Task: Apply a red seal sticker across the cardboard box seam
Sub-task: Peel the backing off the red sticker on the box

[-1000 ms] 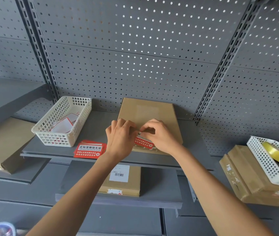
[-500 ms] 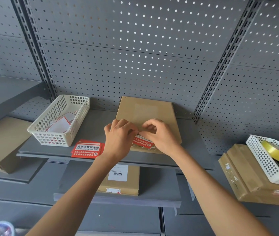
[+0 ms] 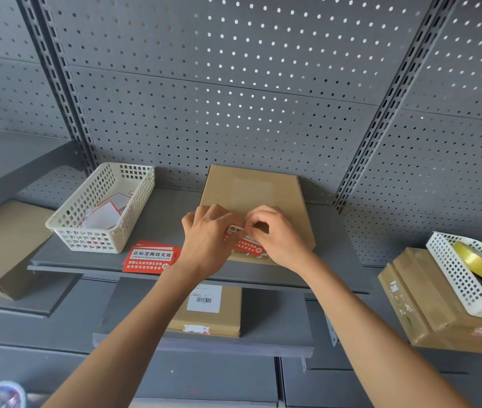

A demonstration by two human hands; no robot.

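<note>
While the box (image 3: 251, 198) is lying on the shelf (image 3: 163, 219), both hands are pinching the sticker (image 3: 247, 245). The left hand (image 3: 207, 240) is gripping its 9 o'clock end, the right hand (image 3: 275, 234) its top edge.

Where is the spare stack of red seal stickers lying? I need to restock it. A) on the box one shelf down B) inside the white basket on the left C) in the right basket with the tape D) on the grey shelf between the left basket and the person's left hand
D: the spare stickers lie flat on the grey shelf, between the left white basket and the left hand.
</note>
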